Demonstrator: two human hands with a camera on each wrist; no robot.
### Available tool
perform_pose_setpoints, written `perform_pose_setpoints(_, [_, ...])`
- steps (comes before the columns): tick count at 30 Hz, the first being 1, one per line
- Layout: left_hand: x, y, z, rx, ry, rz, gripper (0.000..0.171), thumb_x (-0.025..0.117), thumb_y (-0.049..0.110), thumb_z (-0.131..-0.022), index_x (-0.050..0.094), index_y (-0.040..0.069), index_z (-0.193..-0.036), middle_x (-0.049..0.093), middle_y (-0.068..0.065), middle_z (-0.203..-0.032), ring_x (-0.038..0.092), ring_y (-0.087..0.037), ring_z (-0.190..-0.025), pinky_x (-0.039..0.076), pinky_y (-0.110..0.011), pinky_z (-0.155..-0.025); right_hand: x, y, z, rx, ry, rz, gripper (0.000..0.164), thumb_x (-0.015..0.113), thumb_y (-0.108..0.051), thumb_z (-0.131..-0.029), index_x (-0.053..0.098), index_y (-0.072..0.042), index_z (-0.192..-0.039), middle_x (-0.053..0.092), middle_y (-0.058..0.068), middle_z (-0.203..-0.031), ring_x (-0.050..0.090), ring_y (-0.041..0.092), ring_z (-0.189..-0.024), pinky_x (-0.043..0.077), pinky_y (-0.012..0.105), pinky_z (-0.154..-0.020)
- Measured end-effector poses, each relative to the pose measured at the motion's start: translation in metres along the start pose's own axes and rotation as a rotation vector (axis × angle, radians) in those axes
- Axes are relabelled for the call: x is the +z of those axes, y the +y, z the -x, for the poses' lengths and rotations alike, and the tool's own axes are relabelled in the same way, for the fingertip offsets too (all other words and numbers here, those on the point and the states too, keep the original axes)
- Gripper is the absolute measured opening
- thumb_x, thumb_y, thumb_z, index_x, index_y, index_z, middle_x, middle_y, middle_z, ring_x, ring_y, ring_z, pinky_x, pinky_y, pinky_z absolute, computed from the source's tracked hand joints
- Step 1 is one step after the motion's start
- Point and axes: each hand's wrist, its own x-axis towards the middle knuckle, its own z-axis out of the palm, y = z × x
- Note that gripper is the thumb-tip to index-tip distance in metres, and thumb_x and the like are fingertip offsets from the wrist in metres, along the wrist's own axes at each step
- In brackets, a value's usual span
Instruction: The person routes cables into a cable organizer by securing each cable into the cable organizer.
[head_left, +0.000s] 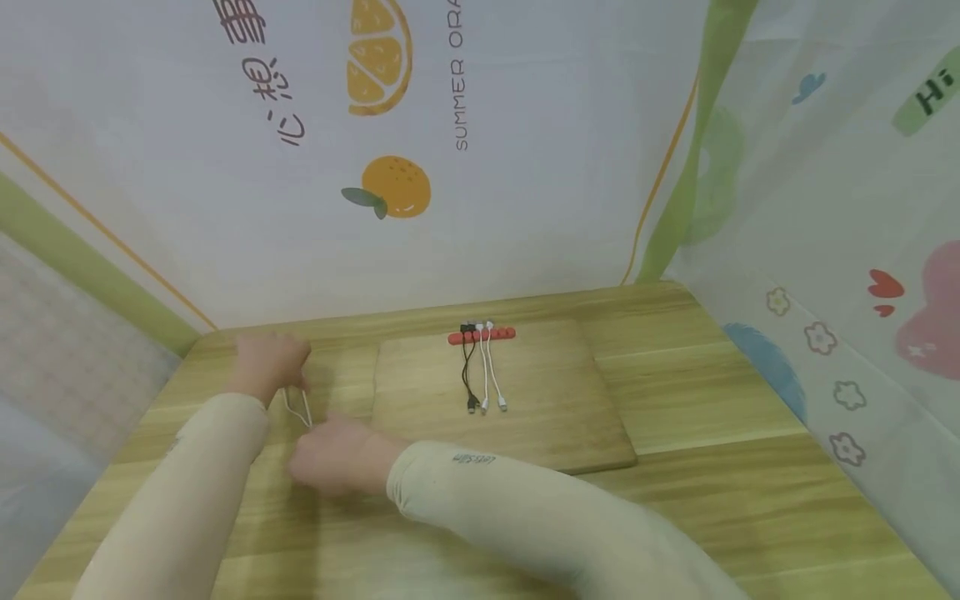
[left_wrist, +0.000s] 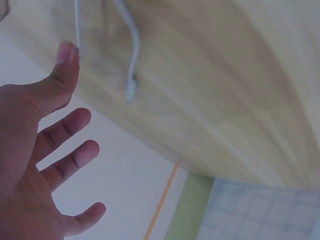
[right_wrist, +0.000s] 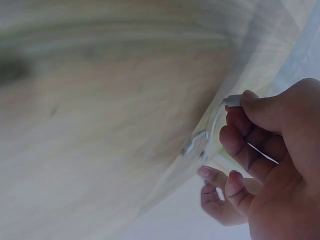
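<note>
Over the left part of the table, a white cable hangs between my two hands. My left hand pinches one strand at the thumb tip; its index finger is hidden behind the thumb, while the other fingers spread loosely. Nearer to me, my right hand holds a white connector between thumb and index finger. Another white cable end dangles free beside the left thumb. On the wooden board, a red cable holder carries black cables and white cables side by side.
The board lies right of my hands on the wood-grain table. A printed white curtain stands behind the table's back edge, and more printed cloth borders its right side.
</note>
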Motion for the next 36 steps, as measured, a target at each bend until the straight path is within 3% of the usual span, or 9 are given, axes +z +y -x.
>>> perform_pose_setpoints(5, [-0.020, -0.003, 0.000, -0.002, 0.018, 0.005, 0.036, 0.089, 0.041, -0.084, 0.071, 0.012, -0.096, 0.077, -0.016, -0.108, 0.066, -0.052, -0.114, 0.023, -0.097, -0.102, -0.004, 0.014, 0.011, 0.008, 0.011, -0.004, 0.008, 0.067, -0.031, -0.105, 0.068, -0.038, -0.104, 0.070, -0.022, -0.112, 0.058, 0.001, -0.089, 0.041, 0.025, -0.085])
perform_pose_setpoints(13, [-0.040, -0.001, -0.001, 0.007, 0.072, 0.011, 0.031, 0.089, 0.037, -0.085, 0.068, 0.013, -0.089, 0.075, -0.015, -0.107, 0.065, -0.049, -0.113, 0.022, -0.097, -0.101, -0.013, 0.026, 0.019, 0.049, -0.020, 0.005, 0.012, 0.063, -0.028, -0.107, 0.070, -0.038, -0.107, 0.069, -0.021, -0.108, 0.055, 0.002, -0.091, 0.043, 0.031, -0.100])
perform_pose_setpoints(21, [-0.056, 0.007, 0.000, 0.026, 0.101, 0.007, 0.032, 0.089, 0.035, -0.085, 0.066, 0.013, -0.087, 0.074, -0.013, -0.105, 0.065, -0.045, -0.110, 0.023, -0.096, -0.102, -0.017, 0.039, 0.029, 0.071, -0.004, -0.002, 0.013, 0.063, -0.029, -0.107, 0.072, -0.038, -0.107, 0.070, -0.020, -0.110, 0.055, 0.003, -0.093, 0.041, 0.029, -0.091])
perform_pose_setpoints(29, [-0.068, 0.022, -0.002, 0.044, 0.121, 0.013, 0.031, 0.087, 0.035, -0.086, 0.066, 0.013, -0.088, 0.074, -0.013, -0.108, 0.064, -0.045, -0.113, 0.022, -0.095, -0.103, -0.017, 0.049, 0.046, 0.080, 0.038, 0.007, 0.013, 0.066, -0.030, -0.105, 0.075, -0.037, -0.110, 0.072, -0.017, -0.120, 0.064, 0.005, -0.114, 0.046, 0.037, -0.111])
perform_pose_setpoints(36, [-0.079, 0.039, -0.005, 0.064, 0.132, 0.034, 0.029, 0.085, 0.034, -0.088, 0.066, 0.013, -0.088, 0.073, -0.010, -0.102, 0.062, -0.047, -0.114, 0.021, -0.095, -0.103, -0.015, 0.054, 0.062, 0.102, 0.110, 0.040, 0.013, 0.062, -0.036, -0.107, 0.075, -0.037, -0.110, 0.071, -0.014, -0.121, 0.064, 0.006, -0.106, 0.045, 0.031, -0.092])
